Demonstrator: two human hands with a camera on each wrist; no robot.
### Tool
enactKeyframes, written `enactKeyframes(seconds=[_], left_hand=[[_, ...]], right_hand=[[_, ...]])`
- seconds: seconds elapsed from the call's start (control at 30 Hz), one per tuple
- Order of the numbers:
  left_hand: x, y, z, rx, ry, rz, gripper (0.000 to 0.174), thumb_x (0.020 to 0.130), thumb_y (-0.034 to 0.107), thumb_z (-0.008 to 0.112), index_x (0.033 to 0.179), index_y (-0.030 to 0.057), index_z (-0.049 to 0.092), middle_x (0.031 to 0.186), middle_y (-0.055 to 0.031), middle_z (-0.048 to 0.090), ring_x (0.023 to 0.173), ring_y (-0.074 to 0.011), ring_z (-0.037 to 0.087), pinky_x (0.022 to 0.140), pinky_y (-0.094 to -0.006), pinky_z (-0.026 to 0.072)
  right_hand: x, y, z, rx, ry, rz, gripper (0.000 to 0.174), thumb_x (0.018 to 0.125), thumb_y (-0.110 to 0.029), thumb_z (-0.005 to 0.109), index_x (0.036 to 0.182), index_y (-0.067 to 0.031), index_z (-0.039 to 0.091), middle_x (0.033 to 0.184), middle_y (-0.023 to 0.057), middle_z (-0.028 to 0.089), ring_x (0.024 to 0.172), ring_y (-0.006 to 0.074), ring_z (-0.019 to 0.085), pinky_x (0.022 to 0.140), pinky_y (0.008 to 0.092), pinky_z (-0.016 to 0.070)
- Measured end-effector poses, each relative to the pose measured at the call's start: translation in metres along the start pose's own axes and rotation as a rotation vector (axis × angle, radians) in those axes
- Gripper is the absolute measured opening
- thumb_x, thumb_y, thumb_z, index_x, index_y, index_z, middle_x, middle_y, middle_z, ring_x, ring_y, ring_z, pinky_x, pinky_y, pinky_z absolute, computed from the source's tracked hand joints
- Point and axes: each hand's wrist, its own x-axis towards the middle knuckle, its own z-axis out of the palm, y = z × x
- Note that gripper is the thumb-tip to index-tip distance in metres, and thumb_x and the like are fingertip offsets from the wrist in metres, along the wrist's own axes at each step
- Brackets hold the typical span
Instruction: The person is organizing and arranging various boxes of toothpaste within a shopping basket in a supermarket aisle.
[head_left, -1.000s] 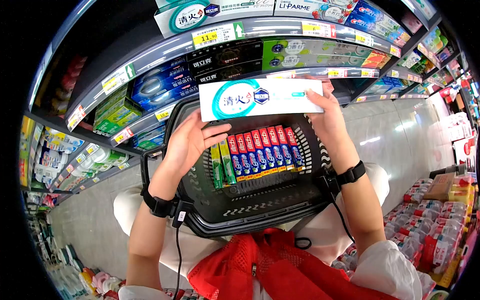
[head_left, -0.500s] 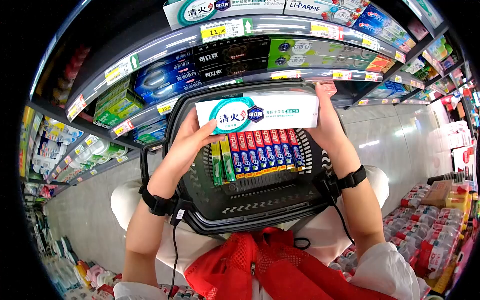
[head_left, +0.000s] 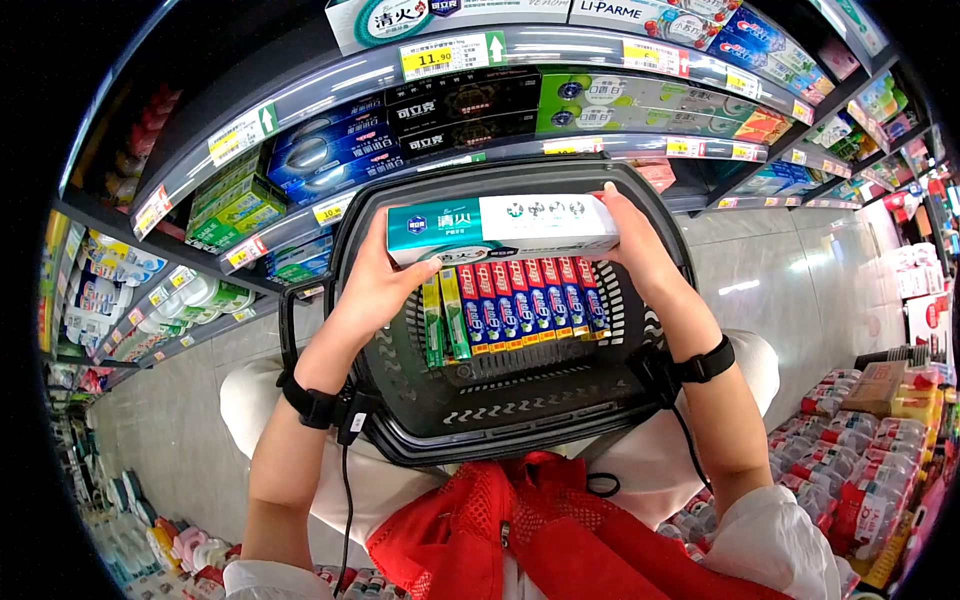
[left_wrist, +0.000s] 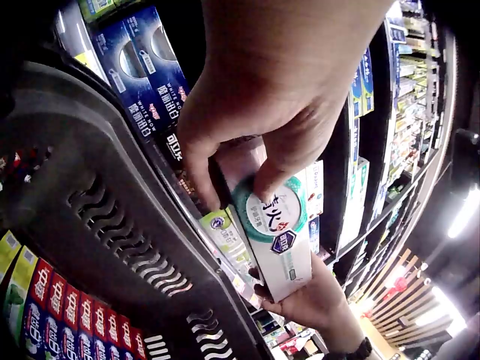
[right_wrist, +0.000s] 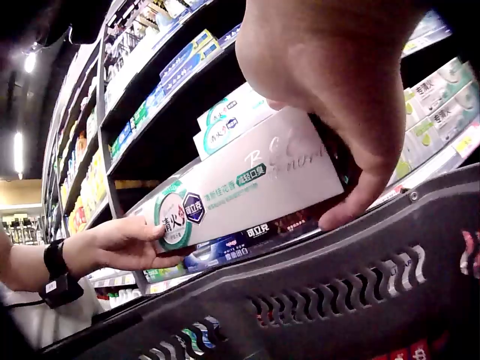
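Observation:
A white and teal toothpaste box [head_left: 550, 222] is held level over the black shopping basket [head_left: 400, 405]. My left hand [head_left: 372, 280] grips its left end, and in the left wrist view the thumb presses on the printed front. At the opposite end my right hand [head_left: 640, 245] holds the box between thumb and fingers, some of them hidden behind it. In the basket, under the box, stands a row of several red and blue toothpaste boxes [head_left: 530, 310]. Two slim green and yellow boxes [head_left: 443, 320] stand at the row's left end.
Beyond the basket, shelves carry black toothpaste boxes [head_left: 460, 115], blue boxes [head_left: 330, 160] and a matching white and teal box [head_left: 450, 18]. A price-tag rail [head_left: 560, 50] runs along the shelf edge. Bottle packs [head_left: 840, 450] are stacked at the lower right on the floor.
The left hand, apart from the box at first, has taken hold of its left end. The box has come lower and tipped, so its teal and white side now faces up.

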Motion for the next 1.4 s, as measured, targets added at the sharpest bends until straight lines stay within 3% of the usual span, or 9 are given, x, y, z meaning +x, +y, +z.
enactKeyframes(seconds=[0.17, 0.27, 0.37, 0.43, 0.5, 0.73, 0.9, 1.2, 1.4], left_hand=[[0.003, 0.002, -0.004, 0.061, -0.014, 0.077, 0.043, 0.079, 0.008, 0.063, 0.116, 0.0022, 0.042, 0.108, -0.0096, 0.054, 0.100, -0.0136, 0.052, 0.083, -0.0275, 0.0451], [0.002, 0.016, -0.003, -0.191, 0.000, -0.080, 0.041, 0.085, 0.020, 0.059, 0.116, 0.0001, 0.043, 0.107, -0.0113, 0.055, 0.093, -0.0158, 0.057, 0.075, -0.0274, 0.0501], [0.002, 0.019, -0.007, -0.101, 0.072, -0.241, 0.052, 0.090, 0.043, 0.043, 0.117, -0.0021, 0.044, 0.099, -0.0111, 0.059, 0.069, -0.0188, 0.063, 0.065, -0.0274, 0.0531], [0.003, 0.019, -0.011, -0.130, 0.054, -0.251, 0.055, 0.090, 0.046, 0.039, 0.117, -0.0017, 0.044, 0.097, -0.0107, 0.060, 0.068, -0.0183, 0.063, 0.065, -0.0272, 0.0530], [0.003, 0.018, -0.013, -0.148, 0.025, -0.263, 0.063, 0.090, 0.055, 0.027, 0.113, 0.0005, 0.049, 0.101, -0.0101, 0.060, 0.072, -0.0172, 0.063, 0.065, -0.0291, 0.0530], [0.006, 0.012, -0.009, -0.220, 0.021, -0.297, 0.068, 0.090, 0.057, 0.019, 0.116, 0.0004, 0.047, 0.105, -0.0124, 0.058, 0.085, -0.0190, 0.061, 0.069, -0.0327, 0.0533], [0.008, 0.005, -0.014, -0.225, -0.082, -0.311, 0.065, 0.090, 0.055, 0.022, 0.117, 0.0005, 0.045, 0.103, -0.0139, 0.057, 0.085, -0.0190, 0.060, 0.070, -0.0317, 0.0521], [0.004, 0.010, -0.006, -0.241, -0.060, -0.253, 0.048, 0.092, 0.043, 0.032, 0.117, 0.0024, 0.042, 0.102, -0.0130, 0.058, 0.085, -0.0199, 0.060, 0.069, -0.0292, 0.0487], [0.005, 0.006, -0.006, -0.226, -0.081, -0.260, 0.049, 0.093, 0.043, 0.028, 0.119, 0.0025, 0.041, 0.100, -0.0126, 0.058, 0.084, -0.0189, 0.060, 0.067, -0.0274, 0.0479]], right_hand=[[-0.009, -0.017, 0.003, 0.102, 0.007, 0.066, 0.055, 0.092, -0.047, 0.031, 0.121, -0.0028, 0.044, 0.112, 0.0117, 0.054, 0.097, 0.0194, 0.056, 0.068, 0.0288, 0.0497], [-0.007, -0.016, -0.001, 0.178, -0.042, 0.006, 0.052, 0.092, -0.045, 0.032, 0.117, -0.0024, 0.046, 0.102, 0.0110, 0.058, 0.085, 0.0168, 0.059, 0.057, 0.0242, 0.0479], [-0.007, -0.016, -0.004, 0.169, -0.095, 0.016, 0.049, 0.092, -0.044, 0.031, 0.113, -0.0028, 0.048, 0.092, 0.0097, 0.060, 0.070, 0.0127, 0.058, 0.051, 0.0222, 0.0446], [-0.009, -0.016, -0.002, 0.093, -0.050, -0.039, 0.048, 0.092, -0.043, 0.029, 0.109, -0.0028, 0.049, 0.086, 0.0090, 0.060, 0.058, 0.0108, 0.053, 0.049, 0.0234, 0.0433], [-0.007, -0.014, -0.004, 0.117, -0.056, -0.027, 0.049, 0.093, -0.044, 0.029, 0.109, -0.0029, 0.049, 0.084, 0.0086, 0.061, 0.058, 0.0108, 0.053, 0.048, 0.0233, 0.0428], [-0.004, -0.016, -0.001, 0.154, 0.024, 0.085, 0.051, 0.093, -0.046, 0.025, 0.109, -0.0034, 0.050, 0.084, 0.0080, 0.061, 0.061, 0.0115, 0.055, 0.047, 0.0234, 0.0430], [0.003, -0.005, -0.004, 0.124, 0.026, 0.069, 0.057, 0.092, -0.049, 0.022, 0.113, -0.0034, 0.049, 0.090, 0.0086, 0.062, 0.070, 0.0120, 0.058, 0.050, 0.0233, 0.0448], [0.001, -0.010, 0.000, 0.095, 0.121, 0.076, 0.063, 0.091, -0.054, 0.022, 0.118, -0.0033, 0.048, 0.101, 0.0089, 0.060, 0.086, 0.0154, 0.058, 0.065, 0.0271, 0.0468], [0.004, -0.010, -0.006, 0.109, 0.160, 0.080, 0.066, 0.090, -0.056, 0.022, 0.119, -0.0023, 0.047, 0.103, 0.0089, 0.059, 0.088, 0.0153, 0.057, 0.067, 0.0268, 0.0458]])
